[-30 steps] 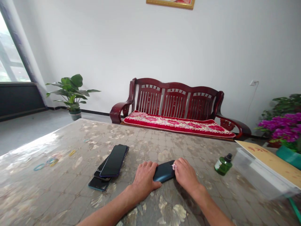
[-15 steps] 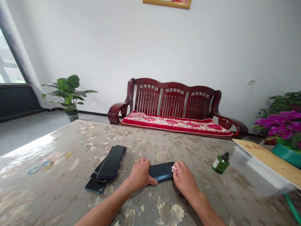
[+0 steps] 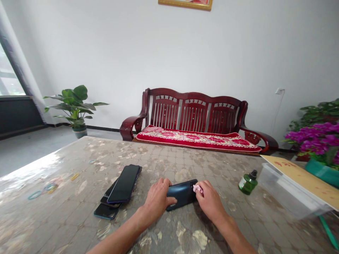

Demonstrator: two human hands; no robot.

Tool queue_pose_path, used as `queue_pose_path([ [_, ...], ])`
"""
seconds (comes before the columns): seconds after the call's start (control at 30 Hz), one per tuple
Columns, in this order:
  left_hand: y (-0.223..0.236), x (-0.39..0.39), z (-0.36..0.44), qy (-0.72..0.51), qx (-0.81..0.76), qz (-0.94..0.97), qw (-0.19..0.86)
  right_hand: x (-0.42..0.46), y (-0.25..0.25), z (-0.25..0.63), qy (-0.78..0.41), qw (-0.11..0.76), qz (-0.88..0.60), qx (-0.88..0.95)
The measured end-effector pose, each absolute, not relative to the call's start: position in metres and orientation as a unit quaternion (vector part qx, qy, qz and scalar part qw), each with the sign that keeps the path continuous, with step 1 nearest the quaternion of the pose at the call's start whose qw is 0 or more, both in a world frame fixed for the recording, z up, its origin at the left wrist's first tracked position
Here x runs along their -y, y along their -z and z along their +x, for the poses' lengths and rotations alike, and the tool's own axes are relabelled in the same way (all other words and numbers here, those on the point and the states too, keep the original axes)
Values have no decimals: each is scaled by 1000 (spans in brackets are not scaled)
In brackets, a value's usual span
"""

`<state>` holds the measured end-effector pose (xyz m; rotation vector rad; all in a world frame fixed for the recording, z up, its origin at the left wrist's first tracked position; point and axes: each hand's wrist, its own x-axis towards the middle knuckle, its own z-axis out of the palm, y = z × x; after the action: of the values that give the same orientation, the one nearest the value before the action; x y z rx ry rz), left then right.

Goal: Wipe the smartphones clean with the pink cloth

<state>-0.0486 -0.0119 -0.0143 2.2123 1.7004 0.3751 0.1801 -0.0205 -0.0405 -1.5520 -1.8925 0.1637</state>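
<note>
The hands (image 3: 156,197) (image 3: 211,201) hide parts of the blue phone (image 3: 182,193); the view's top edge crops the gold frame (image 3: 185,5).

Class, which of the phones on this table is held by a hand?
The dark blue phone, back showing, with the left hand gripping one end; the other phones lie stacked apart, untouched.
</note>
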Motion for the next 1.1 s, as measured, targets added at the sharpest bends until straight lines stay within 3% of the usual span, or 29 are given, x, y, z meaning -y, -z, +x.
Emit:
queue_pose_path([
  [0.17, 4, 17, -48, -153, -580, 788, 139, 12, 21, 186, -62, 424, -591, 684],
  [0.7, -4, 28, -42, -181, -549, 813, 72, 44, 2, 131, -13, 306, -521, 797],
  [1.1, -11, 28, -42, -157, -558, 810, 88, 33, 2, 175, 49, 294, -593, 748],
])
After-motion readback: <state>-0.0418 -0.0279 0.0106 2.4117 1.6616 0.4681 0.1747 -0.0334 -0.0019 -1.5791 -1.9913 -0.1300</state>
